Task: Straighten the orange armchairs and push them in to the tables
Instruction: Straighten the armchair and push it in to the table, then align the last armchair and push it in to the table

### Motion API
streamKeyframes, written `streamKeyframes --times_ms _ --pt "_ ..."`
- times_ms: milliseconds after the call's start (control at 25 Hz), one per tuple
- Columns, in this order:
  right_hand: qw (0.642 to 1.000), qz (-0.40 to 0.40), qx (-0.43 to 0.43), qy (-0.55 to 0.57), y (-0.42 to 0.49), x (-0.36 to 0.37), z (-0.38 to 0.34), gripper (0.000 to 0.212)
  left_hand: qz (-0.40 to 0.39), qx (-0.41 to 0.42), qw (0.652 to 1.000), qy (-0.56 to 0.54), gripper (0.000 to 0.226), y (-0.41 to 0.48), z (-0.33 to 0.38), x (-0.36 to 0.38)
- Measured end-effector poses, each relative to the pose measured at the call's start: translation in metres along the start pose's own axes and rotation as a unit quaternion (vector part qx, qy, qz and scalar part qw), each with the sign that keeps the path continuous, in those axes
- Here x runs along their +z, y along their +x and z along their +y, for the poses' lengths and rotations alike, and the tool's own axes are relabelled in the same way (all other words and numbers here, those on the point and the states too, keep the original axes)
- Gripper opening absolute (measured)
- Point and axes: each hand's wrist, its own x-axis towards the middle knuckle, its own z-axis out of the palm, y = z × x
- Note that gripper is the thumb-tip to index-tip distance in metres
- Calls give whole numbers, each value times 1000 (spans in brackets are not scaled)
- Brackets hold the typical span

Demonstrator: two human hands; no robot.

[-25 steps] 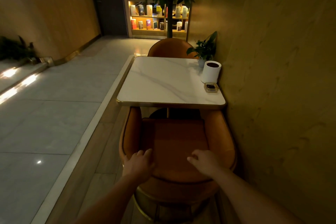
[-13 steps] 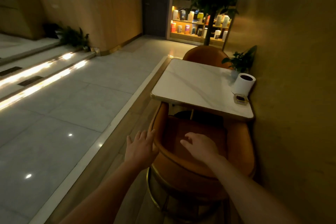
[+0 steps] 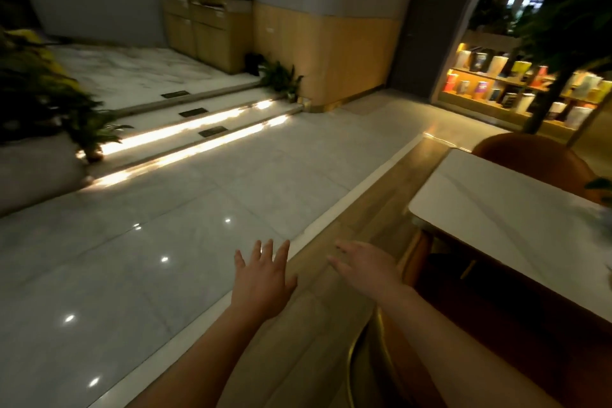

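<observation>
Now the left hand [image 3: 261, 281] and right hand [image 3: 364, 270] hang spread and empty beside the near orange armchair [image 3: 419, 258].

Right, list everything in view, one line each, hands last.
near armchair: one, orange, lower right, pushed in under the table
far armchair: one, orange, beyond the table
table: one, white marble top, right side
steps: pale, with lit strips, left of centre
cabinets: wooden, against the back wall
leafy bed: one, green, far left
small plant: one, green, at the steps' far end
bookshelf: one, lit yellow, back right
tree: one, dark trunk, in front of the bookshelf
left hand: bare, fingers spread, holding nothing
right hand: bare, open, beside the near armchair, holding nothing
</observation>
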Motion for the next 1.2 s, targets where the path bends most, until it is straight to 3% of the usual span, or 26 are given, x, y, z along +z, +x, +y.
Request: streamKeyframes --times_ms 360,680,960,1200 --pt "985 -27 -169 -6 98 33 -158 54 40 -165 985 -3 70 -13 -145 -33" --pt "931 -111 -347 -16 162 77 -261 53 49 -371 927 12 70 -57 -208 -34" --pt "811 -201 -546 -64 141 120 -333 52 81 -588 805 -4 69 -141 -182 -17" --pt "697 -248 -668 -81 54 155 -375 53 121 -710 694 -19 67 -241 -128 -8"
